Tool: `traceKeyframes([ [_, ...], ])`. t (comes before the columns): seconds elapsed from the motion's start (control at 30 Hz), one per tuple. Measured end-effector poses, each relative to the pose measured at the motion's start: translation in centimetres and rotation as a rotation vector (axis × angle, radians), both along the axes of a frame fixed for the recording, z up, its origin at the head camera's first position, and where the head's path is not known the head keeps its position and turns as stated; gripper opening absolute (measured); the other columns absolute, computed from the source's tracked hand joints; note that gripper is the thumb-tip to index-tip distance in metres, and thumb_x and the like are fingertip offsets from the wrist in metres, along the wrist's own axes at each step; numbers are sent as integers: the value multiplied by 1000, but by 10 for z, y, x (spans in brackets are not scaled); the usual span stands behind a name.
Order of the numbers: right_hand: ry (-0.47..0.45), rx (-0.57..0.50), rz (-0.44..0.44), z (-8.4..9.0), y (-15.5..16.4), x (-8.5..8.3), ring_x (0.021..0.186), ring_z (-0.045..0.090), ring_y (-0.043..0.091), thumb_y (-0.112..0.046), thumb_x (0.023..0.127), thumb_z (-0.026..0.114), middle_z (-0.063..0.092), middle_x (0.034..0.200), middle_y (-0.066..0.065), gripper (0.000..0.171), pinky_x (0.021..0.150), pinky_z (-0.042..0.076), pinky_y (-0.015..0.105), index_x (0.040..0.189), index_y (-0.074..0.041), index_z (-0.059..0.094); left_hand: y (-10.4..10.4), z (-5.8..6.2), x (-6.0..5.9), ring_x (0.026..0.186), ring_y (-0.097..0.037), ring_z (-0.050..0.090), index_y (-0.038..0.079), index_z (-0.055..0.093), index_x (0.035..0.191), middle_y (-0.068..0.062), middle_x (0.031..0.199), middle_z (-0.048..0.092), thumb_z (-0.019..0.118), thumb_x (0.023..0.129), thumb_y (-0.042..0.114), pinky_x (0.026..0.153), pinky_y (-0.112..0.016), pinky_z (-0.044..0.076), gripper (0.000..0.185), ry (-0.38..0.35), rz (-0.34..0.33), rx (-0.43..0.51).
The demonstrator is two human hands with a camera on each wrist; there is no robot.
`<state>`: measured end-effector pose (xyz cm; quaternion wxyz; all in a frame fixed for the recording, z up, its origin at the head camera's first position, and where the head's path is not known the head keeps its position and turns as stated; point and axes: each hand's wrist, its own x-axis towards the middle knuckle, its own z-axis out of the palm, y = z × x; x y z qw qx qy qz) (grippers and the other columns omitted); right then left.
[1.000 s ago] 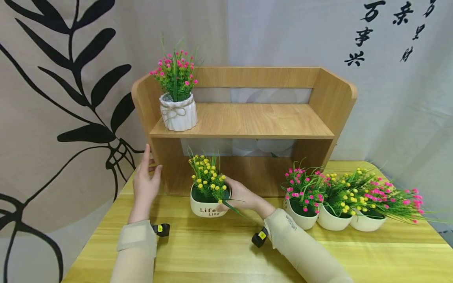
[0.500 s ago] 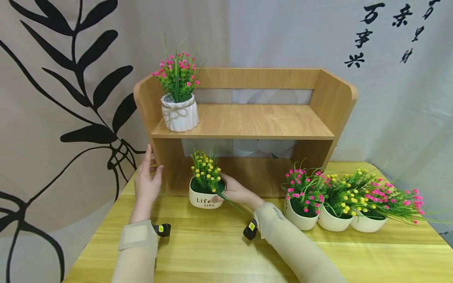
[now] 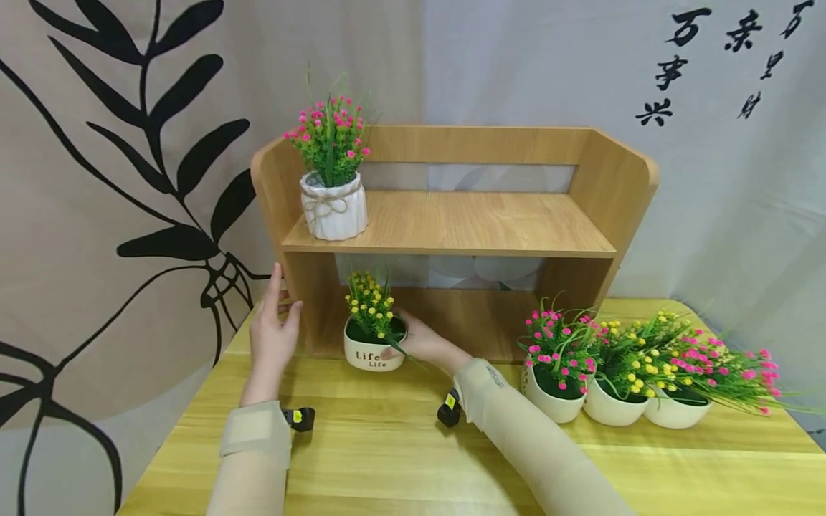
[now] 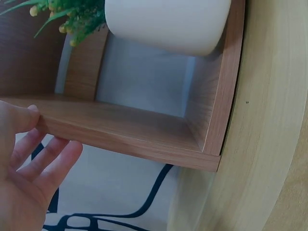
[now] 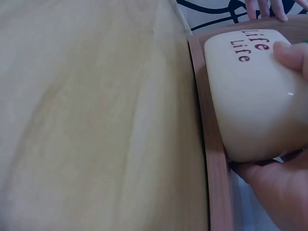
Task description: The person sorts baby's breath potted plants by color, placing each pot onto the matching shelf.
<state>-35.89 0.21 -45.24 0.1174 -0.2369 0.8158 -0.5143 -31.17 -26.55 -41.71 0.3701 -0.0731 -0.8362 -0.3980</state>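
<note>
In the head view my right hand grips a white oval flowerpot of yellow artificial flowers, lettered "Life Life". The thumb lies on the lettered front in the right wrist view; the fingers behind are partly hidden. The pot stands upright at the left front of the wooden desktop shelf's lower compartment. Whether its base touches the bottom board cannot be told. My left hand holds the shelf's left side panel, thumb at the front edge and fingers against the outer face.
A ribbed white pot of pink flowers occupies the upper shelf's left end. Three white pots, one pink, one yellow and another pink, stand in a row on the wooden table. A printed curtain hangs behind.
My right hand has carried the yellow-flowered pot slightly left and farther back, into the lower compartment's front. My left hand stays at the side panel. The head view has shifted slightly.
</note>
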Motion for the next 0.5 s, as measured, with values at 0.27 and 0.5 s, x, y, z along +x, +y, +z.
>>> traceKeyframes([
  [0.27,-7,26,48,3,-4,-6,127,47,25,-19,73,84,45,143,11,95,105,40,39,150,-9,30,1,1,0,107,-37,57,34,21,155,-18,139,48,61,92,-4,86,-51,52,84,2,-7,2],
  [0.5,-7,17,74,3,-5,-13,130,44,27,-22,77,80,39,147,13,94,107,39,40,151,-6,25,1,1,0,106,-37,58,34,21,155,-18,138,48,61,92,-4,86,-50,51,84,-8,-6,11],
])
